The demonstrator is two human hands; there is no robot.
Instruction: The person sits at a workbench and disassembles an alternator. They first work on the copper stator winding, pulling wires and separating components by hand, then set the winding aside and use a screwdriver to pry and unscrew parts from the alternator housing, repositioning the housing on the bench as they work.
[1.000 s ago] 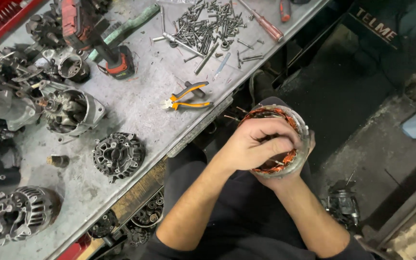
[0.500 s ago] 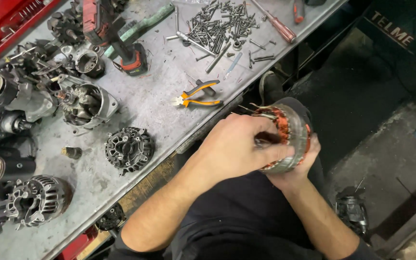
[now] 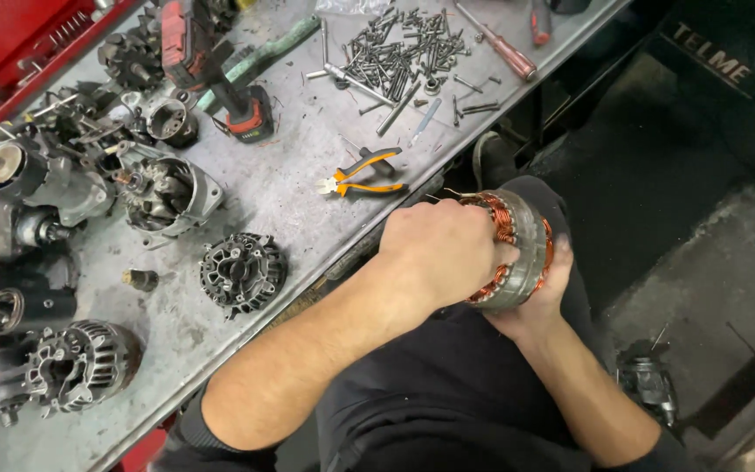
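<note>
Left hand clasped over the copper windings of an alternator stator | right hand cupping it from beneath, held over the lap | orange-handled pliers just beyond the knuckles on the steel workbench | loose bolts and a black rectifier plate farther off.

Bare bench lies between pliers and black housing.
</note>
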